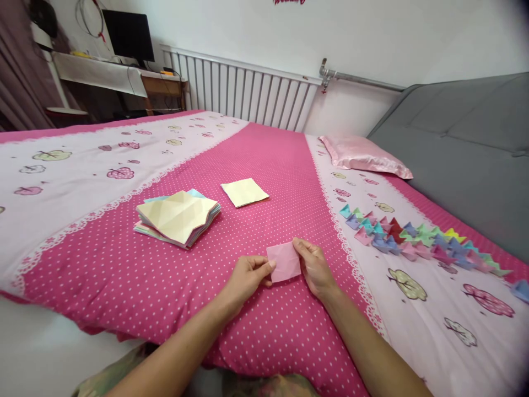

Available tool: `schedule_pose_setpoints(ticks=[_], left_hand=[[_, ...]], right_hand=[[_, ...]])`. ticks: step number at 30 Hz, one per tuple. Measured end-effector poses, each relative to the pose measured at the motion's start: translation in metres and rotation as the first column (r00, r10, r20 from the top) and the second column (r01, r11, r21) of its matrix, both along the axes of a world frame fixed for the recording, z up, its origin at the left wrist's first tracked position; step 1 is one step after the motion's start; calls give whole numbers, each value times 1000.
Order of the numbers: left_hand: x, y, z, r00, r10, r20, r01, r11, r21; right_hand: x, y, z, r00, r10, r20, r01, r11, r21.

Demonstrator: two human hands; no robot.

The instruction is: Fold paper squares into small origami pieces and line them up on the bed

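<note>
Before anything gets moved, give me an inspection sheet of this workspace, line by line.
Surface: bed with a dotted pink band between pale printed bands.
Job's things: pink paper between the hands; creased paper stack to the left; flatter yellow-topped stack beyond; small folded paper shapes in rows, right.
Clutter: pink pillow, far right.
Hands: left hand and right hand both hold the pink paper.
Cables: looped cable near the monitor.
Surroundings: radiator, grey headboard.
</note>
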State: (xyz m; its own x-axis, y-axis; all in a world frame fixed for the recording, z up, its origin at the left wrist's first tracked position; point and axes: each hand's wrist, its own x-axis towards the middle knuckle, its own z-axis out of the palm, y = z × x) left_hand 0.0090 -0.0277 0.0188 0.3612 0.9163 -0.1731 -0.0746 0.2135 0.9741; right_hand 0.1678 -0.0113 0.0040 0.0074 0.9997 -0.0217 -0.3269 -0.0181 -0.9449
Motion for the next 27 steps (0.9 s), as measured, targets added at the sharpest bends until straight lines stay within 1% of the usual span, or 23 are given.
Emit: schedule_pose_setpoints(ticks=[4, 8, 11, 13, 17, 23, 27], left_hand=[[0, 0, -2, 999, 38, 28, -38, 999, -21], [-1, 0, -1, 992, 81, 93, -78, 996, -39], [-1, 0, 0, 987, 97, 126, -93, 995, -35], [-2, 0, -1, 989, 89, 122, -86, 996, -27], [-2, 0, -3, 991, 73, 114, -75, 997, 16], [-1, 0, -4, 992, 71, 104, -71, 997, -4], [-1, 0, -5, 991, 73, 111, -74, 997, 6]], right_hand=[[-2, -3, 8, 998, 11, 55, -13, 999, 44], [-2, -6, 13, 993, -36, 111, 16, 985, 174], [-2, -7, 12, 983, -24, 180, -20, 970, 242], [-2, -7, 10, 978, -15, 207, -40, 965, 257], [-1, -6, 7, 978, -33, 207, -29, 957, 289], [-1, -6, 6, 965, -85, 249, 3, 950, 312], [-2, -9, 11, 956, -74, 284, -23, 946, 324]])
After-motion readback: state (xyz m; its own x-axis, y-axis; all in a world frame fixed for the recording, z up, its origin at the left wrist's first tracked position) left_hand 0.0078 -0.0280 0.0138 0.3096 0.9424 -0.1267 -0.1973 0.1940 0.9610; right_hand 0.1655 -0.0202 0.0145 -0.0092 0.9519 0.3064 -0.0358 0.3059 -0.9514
